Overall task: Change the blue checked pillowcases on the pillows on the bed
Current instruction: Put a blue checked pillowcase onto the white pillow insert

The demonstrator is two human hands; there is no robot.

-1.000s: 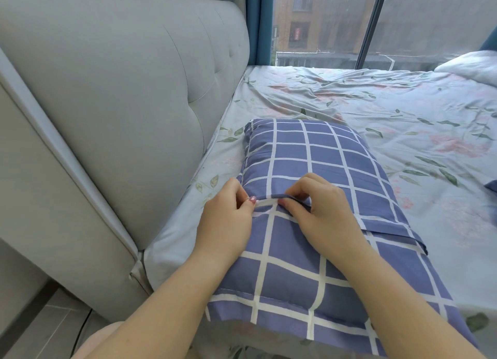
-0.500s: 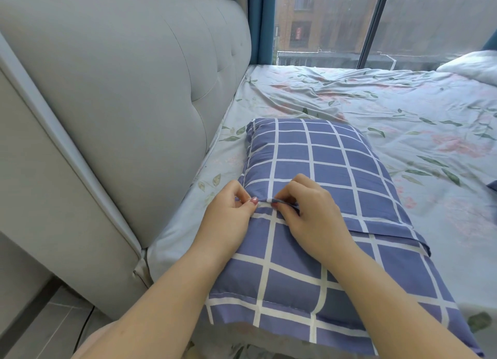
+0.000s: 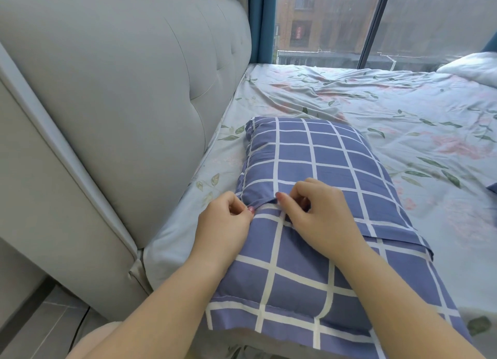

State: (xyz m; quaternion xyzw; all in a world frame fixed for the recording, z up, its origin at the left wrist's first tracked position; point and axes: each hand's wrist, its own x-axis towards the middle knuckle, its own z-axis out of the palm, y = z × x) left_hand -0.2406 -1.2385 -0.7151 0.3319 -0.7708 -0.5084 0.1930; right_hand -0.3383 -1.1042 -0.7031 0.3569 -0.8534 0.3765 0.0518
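Grey padded headboard (image 3: 121, 90) at left; blue curtain (image 3: 262, 20) beside the window (image 3: 430, 22); brown building (image 3: 322, 17) outside the glass; grey tiled floor (image 3: 40, 318) lower left

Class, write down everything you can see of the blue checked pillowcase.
The pillowcase is blue cloth with a white grid. It looks stuffed full and lies flat on the floral sheet beside the grey headboard. An overlapping flap crosses its middle, and a flat border edges the near end. The left hand pinches the flap's edge, and the right hand grips it alongside.
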